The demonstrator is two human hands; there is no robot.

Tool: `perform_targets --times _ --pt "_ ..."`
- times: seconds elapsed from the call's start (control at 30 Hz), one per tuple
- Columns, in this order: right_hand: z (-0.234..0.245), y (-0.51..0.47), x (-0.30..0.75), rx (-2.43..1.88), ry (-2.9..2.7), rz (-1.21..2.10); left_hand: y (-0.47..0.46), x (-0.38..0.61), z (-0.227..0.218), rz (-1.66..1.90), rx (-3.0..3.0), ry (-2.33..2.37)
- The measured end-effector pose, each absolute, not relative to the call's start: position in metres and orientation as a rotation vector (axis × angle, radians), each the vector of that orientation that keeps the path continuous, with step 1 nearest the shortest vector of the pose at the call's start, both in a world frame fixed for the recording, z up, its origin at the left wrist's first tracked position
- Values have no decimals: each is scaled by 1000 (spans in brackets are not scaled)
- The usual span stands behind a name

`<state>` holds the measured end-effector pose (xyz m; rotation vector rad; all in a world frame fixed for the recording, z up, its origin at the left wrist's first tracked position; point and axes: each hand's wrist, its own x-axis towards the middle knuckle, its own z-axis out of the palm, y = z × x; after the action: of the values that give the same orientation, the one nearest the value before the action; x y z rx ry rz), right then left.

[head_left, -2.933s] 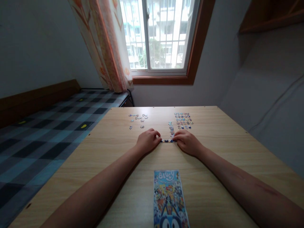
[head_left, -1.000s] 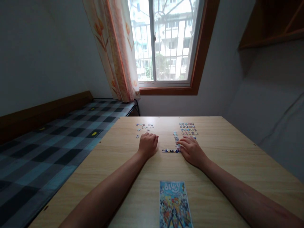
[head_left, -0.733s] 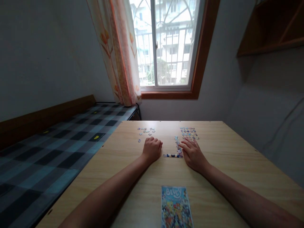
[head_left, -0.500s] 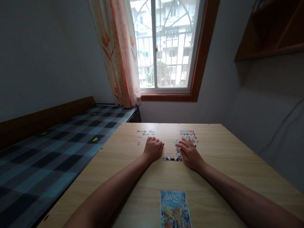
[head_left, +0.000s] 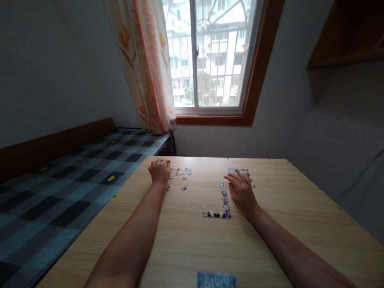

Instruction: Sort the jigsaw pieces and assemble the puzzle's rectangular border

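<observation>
My left hand (head_left: pixel 160 172) is at the far left part of the wooden table, its fingers bent and drawn together; whatever they may hold is hidden. Just right of it lie several loose jigsaw pieces (head_left: pixel 184 188). My right hand (head_left: pixel 242 194) has its fingers stretched and apart, hovering or resting beside a joined L-shaped strip of puzzle edge (head_left: pixel 216 215). Its upright arm runs away from me, left of that hand. Behind the right fingers, rows of more puzzle pieces (head_left: pixel 238 170) are partly covered.
At the near edge of view, a blue "Bluey" picture card or box (head_left: pixel 216 280) lies on the wooden table (head_left: pixel 186 248). A bed with a checked cover (head_left: pixel 75 180) stands to the left. Ahead are a curtain (head_left: pixel 147 72) and a barred window (head_left: pixel 216 60); a wooden shelf (head_left: pixel 345 40) hangs at upper right.
My left hand has moved left, from the middle of the table to the left side of the loose pieces. My right hand stays near the strip. The view has tilted up slightly.
</observation>
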<state>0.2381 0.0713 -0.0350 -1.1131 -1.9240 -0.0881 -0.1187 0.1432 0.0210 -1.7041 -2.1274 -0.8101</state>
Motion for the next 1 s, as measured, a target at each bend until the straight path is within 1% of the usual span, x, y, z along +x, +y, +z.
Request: perform_targets --times 0.23,0.43,1.0 --pt "-31 65 228 -1204 -2009 -68 150 -122 7 -672 -1724 -2154" --pt "-32 65 229 -1294 -1969 -87 154 -125 -2 -556 -1786 -2173" --pt "-33 66 229 -1354 -1953 -37 155 -122 4 -431 -1867 -2267"
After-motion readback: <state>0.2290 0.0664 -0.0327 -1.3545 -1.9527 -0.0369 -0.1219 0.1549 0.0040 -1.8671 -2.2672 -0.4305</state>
